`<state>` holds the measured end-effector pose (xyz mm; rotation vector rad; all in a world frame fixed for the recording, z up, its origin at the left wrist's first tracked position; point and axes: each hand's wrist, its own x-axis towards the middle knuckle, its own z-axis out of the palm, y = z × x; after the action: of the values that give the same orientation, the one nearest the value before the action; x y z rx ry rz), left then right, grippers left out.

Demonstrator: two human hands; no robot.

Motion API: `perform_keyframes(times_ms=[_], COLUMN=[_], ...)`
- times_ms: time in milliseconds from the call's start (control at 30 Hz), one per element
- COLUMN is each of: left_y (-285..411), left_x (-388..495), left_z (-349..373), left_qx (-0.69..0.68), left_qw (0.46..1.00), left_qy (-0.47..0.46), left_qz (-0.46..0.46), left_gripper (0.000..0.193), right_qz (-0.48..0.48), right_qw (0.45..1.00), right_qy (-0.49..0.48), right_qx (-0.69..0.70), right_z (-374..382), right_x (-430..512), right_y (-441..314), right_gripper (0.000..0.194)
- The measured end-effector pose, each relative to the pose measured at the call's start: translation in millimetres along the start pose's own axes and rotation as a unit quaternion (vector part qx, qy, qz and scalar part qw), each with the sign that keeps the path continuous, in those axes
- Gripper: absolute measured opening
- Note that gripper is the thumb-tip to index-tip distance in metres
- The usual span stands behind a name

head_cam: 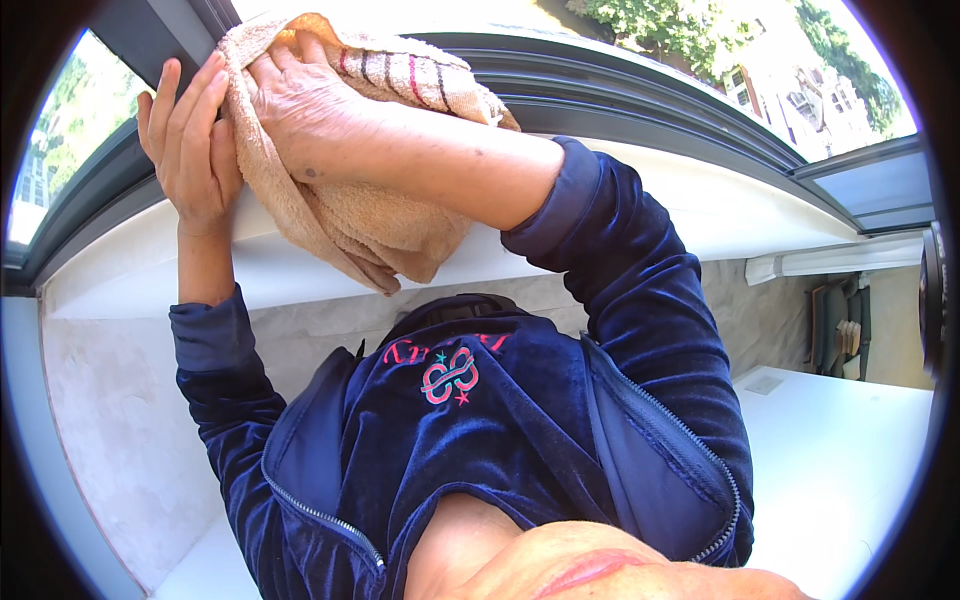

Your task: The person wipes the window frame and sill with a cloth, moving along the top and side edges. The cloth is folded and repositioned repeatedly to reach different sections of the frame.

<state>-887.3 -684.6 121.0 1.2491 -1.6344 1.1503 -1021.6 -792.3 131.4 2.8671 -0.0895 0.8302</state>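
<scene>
My right hand [296,94] reaches across to the left and holds a tan terry towel [390,217] against the dark metal window frame [180,37] near its corner. Part of the towel is folded over my fingertips and hides them. One end, with dark and red stripes [401,75], lies along the window track, while the rest hangs below my wrist over the white sill. Just left of the towel, my left hand [191,146] is raised with its fingers extended and apart, close to the frame and the towel's edge. It holds nothing.
Dark window tracks [637,120] curve along the far side above a white sill [720,202]. A window pane [82,127] stands at the left. Trees and buildings show outside. At the right are a white surface [832,442], a white curtain [840,259] and a dark chair [836,330].
</scene>
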Motion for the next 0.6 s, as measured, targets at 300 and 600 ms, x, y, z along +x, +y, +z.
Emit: perform_keyframes(times_ms=[300,600], left_y=[-4,3], left_x=[-2,-1], left_z=[2,5], left_qx=[0.015,0.064], left_qw=[1.000,0.997], left_qy=[-0.001,-0.026], left_qz=[0.009,0.026], left_gripper=[0.053,0.029], right_qz=[0.029,0.027], right_qw=[0.991,0.990], right_qy=[0.110,0.132], right_qx=[0.070,0.045], right_z=[3,-26], right_x=[-18,-117], right_y=[1,55], right_gripper=[0.086,0.031])
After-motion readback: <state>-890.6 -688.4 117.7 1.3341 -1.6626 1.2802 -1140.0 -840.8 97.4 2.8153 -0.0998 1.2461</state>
